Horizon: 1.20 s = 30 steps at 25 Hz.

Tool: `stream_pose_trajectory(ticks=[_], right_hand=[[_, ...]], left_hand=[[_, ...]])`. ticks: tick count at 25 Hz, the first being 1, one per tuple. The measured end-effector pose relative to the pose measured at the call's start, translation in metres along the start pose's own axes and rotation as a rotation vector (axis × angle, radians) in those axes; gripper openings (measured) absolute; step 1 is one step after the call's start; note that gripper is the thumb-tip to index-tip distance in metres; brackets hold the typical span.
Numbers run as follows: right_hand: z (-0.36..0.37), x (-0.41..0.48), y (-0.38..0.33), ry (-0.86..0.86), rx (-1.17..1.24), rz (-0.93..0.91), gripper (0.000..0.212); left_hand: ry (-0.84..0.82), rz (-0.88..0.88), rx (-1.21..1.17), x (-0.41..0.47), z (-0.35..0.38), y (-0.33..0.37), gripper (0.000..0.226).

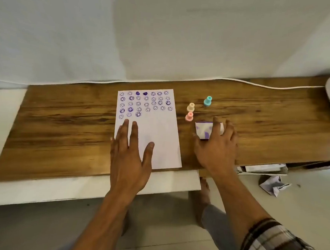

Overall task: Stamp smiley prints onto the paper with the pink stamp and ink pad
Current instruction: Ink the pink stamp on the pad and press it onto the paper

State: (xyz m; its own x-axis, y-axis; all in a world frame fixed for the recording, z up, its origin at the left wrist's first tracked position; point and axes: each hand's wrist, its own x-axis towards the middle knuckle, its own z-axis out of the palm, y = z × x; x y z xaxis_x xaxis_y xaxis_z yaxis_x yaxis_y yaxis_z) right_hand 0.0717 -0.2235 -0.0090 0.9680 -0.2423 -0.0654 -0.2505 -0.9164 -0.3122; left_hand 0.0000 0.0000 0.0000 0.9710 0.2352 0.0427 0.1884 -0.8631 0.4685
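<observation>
The left hand lies flat, fingers spread, on the lower part of the paper, pinning it to the wooden board. The right hand rests over the ink pad, fingers apart, gripping nothing. The pink stamp stands upright just beyond the pad, untouched (a yellow stamp stands directly behind it). Good practice is probably to steady the pad, ink lightly, then press squarely beside the unfinished fifth row.

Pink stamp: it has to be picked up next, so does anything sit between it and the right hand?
Nothing visible does. The pink stamp stands free on the table, just left of the ink pad that the right hand rests on; the yellow stamp stands behind it.
</observation>
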Motion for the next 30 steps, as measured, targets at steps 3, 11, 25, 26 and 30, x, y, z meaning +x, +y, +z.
stream_pose_trajectory(ticks=[3, 11, 25, 26, 30], right_hand=[[0.0, 0.01, 0.0, -0.014, 0.012, 0.049, 0.09], [-0.006, 0.009, 0.003, -0.036, 0.211, 0.042, 0.094], [-0.008, 0.1, 0.018, -0.026, 0.178, 0.054, 0.092], [-0.007, 0.102, 0.018, -0.046, 0.18, 0.06, 0.093], [-0.004, 0.096, 0.014, 0.131, 0.144, -0.009, 0.072]], left_hand=[[0.027, -0.004, -0.016, 0.006, -0.002, 0.003, 0.079], [0.018, -0.034, -0.05, 0.005, 0.003, 0.007, 0.081], [0.065, -0.077, -0.166, 0.008, 0.002, 0.006, 0.079], [0.068, -0.083, -0.172, 0.008, 0.001, 0.006, 0.079], [0.087, -0.103, -0.197, 0.01, 0.0, 0.006, 0.077]])
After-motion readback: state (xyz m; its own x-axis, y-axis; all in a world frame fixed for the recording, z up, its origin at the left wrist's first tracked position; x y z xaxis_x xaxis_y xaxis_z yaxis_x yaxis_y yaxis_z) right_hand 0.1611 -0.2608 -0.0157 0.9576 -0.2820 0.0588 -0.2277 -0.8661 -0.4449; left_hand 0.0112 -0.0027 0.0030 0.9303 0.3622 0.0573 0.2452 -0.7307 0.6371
